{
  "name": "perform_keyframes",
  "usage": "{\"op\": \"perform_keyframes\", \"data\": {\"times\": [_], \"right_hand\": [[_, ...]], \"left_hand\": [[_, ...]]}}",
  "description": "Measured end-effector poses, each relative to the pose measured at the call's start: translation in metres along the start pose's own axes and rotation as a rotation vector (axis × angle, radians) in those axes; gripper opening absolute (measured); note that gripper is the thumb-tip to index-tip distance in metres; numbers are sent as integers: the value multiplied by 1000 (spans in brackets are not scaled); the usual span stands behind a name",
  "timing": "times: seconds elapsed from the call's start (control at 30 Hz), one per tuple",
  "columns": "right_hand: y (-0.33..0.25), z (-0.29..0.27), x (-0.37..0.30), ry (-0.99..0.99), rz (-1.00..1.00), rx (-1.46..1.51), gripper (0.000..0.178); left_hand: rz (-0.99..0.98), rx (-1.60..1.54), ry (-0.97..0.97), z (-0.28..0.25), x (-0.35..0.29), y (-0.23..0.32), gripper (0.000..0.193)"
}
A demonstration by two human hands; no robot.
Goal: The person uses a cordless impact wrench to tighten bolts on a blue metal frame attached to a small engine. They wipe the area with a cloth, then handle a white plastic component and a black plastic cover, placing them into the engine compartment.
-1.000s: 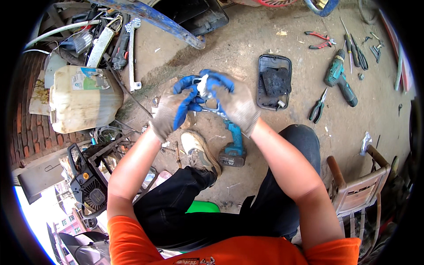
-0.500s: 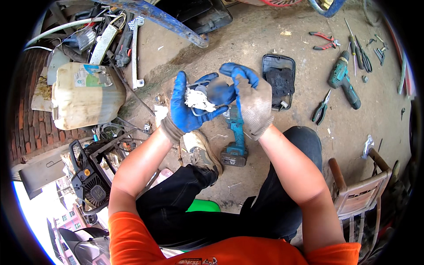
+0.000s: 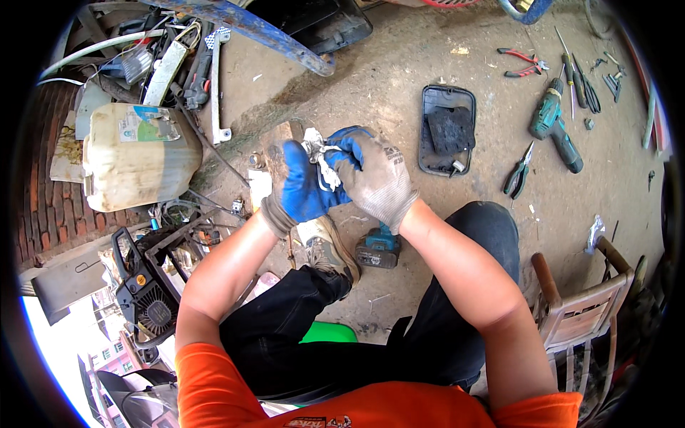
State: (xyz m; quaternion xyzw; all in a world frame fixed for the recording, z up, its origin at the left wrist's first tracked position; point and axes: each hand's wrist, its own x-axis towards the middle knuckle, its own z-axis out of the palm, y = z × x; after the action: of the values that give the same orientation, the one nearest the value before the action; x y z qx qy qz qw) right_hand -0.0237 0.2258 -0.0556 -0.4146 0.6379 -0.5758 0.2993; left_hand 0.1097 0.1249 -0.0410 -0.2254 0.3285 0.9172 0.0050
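Observation:
My left hand [image 3: 305, 189], in a blue-coated glove with a grey cuff, is cupped with its thumb up around a crumpled white tissue [image 3: 314, 143]. A pale-edged piece also shows in that palm, mostly hidden by the fingers. My right hand [image 3: 374, 175], in a matching glove with a grey back, closes its fingertips on the tissue from the right. Both hands meet above the ground, in front of my shoe [image 3: 328, 246]. Below my right wrist lies a teal cordless power tool [image 3: 378, 248], its upper part covered by the hand.
A black tray [image 3: 446, 160] with a dark pad lies right of my hands. Farther right are a teal drill [image 3: 556, 128], pliers [image 3: 519, 171], red-handled pliers [image 3: 524, 63] and screwdrivers [image 3: 569, 75]. At left stand a plastic jerrycan [image 3: 143, 160] and an engine unit [image 3: 150, 292]; a wooden chair [image 3: 581, 307] is lower right.
My right hand has moved left and down, against the left hand, and its fingers now grip the tissue. The left hand has turned inward, and the tissue stands higher between the fingers.

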Motion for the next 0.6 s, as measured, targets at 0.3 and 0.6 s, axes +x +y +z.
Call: {"op": "perform_keyframes", "data": {"times": [0.3,0.6], "right_hand": [[-10,-42,18,131,217,277,17],[-4,-6,4,-48,-276,-413,44]], "left_hand": [[-66,-44,-36,1,-2,13,94],[-94,-135,243,7,6,9,79]]}}
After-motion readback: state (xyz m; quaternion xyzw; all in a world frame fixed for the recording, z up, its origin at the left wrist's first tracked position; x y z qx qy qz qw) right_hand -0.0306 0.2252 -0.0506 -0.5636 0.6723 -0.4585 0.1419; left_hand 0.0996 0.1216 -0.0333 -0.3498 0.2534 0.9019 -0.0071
